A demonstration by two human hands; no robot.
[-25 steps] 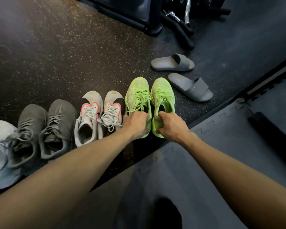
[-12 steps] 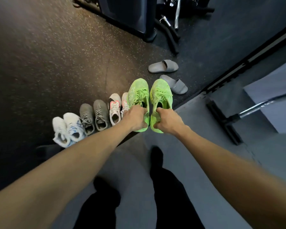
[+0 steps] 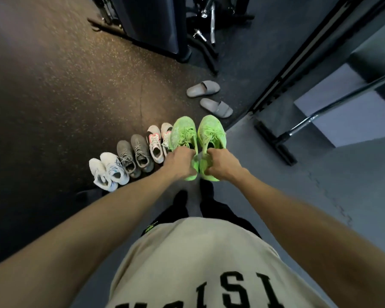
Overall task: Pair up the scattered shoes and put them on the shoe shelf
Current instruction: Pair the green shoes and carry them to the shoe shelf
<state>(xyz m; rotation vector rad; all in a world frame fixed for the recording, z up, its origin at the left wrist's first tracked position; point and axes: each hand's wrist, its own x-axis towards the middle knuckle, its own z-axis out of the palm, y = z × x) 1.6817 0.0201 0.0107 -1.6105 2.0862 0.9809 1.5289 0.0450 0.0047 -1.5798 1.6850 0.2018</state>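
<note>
I hold a pair of neon green sneakers off the floor, toes pointing away from me. My left hand (image 3: pixel 180 161) grips the heel end of the left green sneaker (image 3: pixel 183 133). My right hand (image 3: pixel 222 163) grips the right green sneaker (image 3: pixel 211 131) the same way. Below and to the left, three pairs stand in a row on the speckled floor: white-and-pink sneakers (image 3: pixel 155 144), grey sneakers (image 3: pixel 133 155) and white sneakers (image 3: pixel 108 171). No shoe shelf is in view.
Two grey slides (image 3: pixel 203 88) (image 3: pixel 217 107) lie apart on the dark floor beyond the green pair. Gym equipment with a black frame (image 3: pixel 156 25) stands at the top. A chrome bar on a black foot (image 3: pixel 282 138) sits at the right, by a black floor rail (image 3: pixel 298 56).
Both hands have lifted the green sneakers off the floor, out of the row. The camera has risen, so the row looks smaller and my shirt and legs show.
</note>
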